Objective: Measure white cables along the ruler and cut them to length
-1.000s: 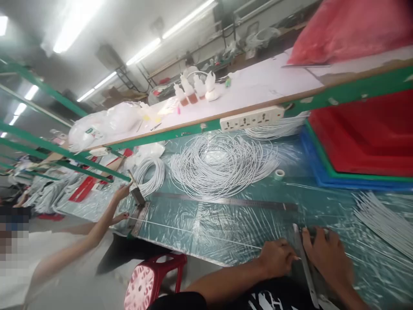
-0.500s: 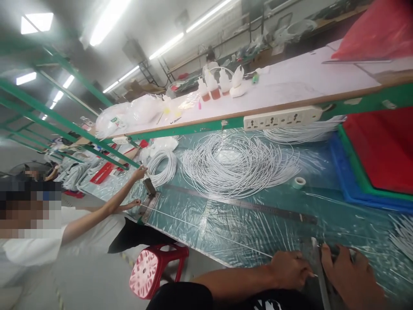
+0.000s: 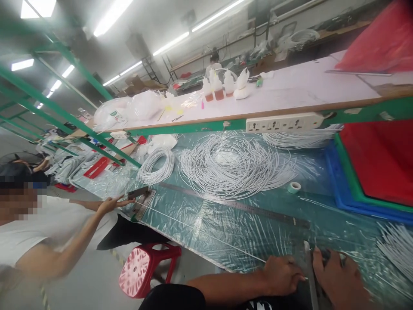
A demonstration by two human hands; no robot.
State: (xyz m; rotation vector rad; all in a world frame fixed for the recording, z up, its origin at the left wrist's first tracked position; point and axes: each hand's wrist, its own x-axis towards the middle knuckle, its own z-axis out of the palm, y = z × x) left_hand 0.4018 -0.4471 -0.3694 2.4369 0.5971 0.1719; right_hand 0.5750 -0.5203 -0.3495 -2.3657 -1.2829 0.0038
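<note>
A thin white cable (image 3: 206, 234) runs taut across the table from a co-worker's hand to my left hand (image 3: 284, 273). My left fingers are closed on its near end, and a short tip shows past them beside an upright metal plate (image 3: 310, 275). On the plate's other side, my right hand (image 3: 338, 273) is curled with its fingertips against the top, gripping a dark part that is mostly hidden. A co-worker's hands (image 3: 111, 204) are at a small metal device with a lever (image 3: 138, 192) at the cable's far end.
A steel ruler (image 3: 245, 206) lies along the table (image 3: 226, 226). Behind it are a large loose cable coil (image 3: 232, 172) and a smaller coil (image 3: 158, 165). A tape roll (image 3: 294, 187), stacked coloured bins (image 3: 380, 163), a power strip (image 3: 284, 122) and a red stool (image 3: 138, 269) are around.
The co-worker's lever has swung from raised to low, and that person's upper hand has come down with it. My hands keep their hold; the whole view has shifted slightly.
</note>
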